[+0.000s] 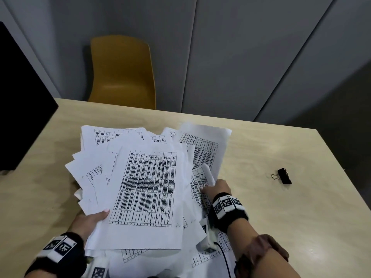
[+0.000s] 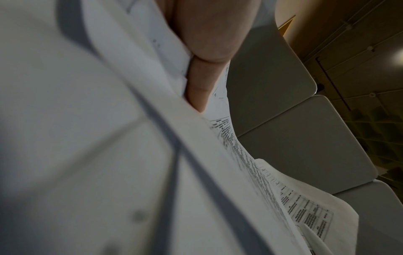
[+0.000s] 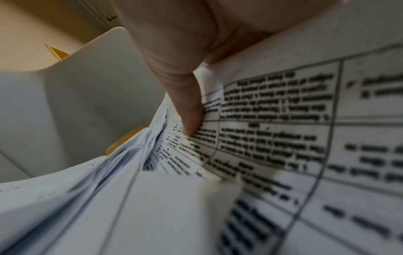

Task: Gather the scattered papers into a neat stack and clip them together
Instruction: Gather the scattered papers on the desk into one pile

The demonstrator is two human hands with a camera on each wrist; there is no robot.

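Gathering is under way and not complete. At the lower centre of the head view the papers (image 1: pixel 144 183) form one loose, fanned heap; corners jut out at differing angles toward the left and upper right, and no edge is squared. The left hand (image 1: pixel 88 221), at lower left, grips the near left corner of the heap, thumb laid on top of the uppermost printed sheet; the left wrist view shows a finger (image 2: pixel 197 86) tucked between sheets, so the hand is clamped on the papers. The right hand (image 1: pixel 217 187), right of centre, is closed on the right edge of the heap, where a sheet curls up beside it; the right wrist view shows the thumb (image 3: pixel 189 110) pressing onto a printed table with paper under the palm. Further out, at the right of the frame, the binder clip (image 1: pixel 284 176) lies on the desk (image 1: pixel 261 149), well apart from the heap and from both hands, untouched. Judged remaining: square the sheets into an even stack, fetch the clip, fasten it over one edge. Beyond the desk's far edge, at upper left, stands a yellow chair (image 1: pixel 122 71).
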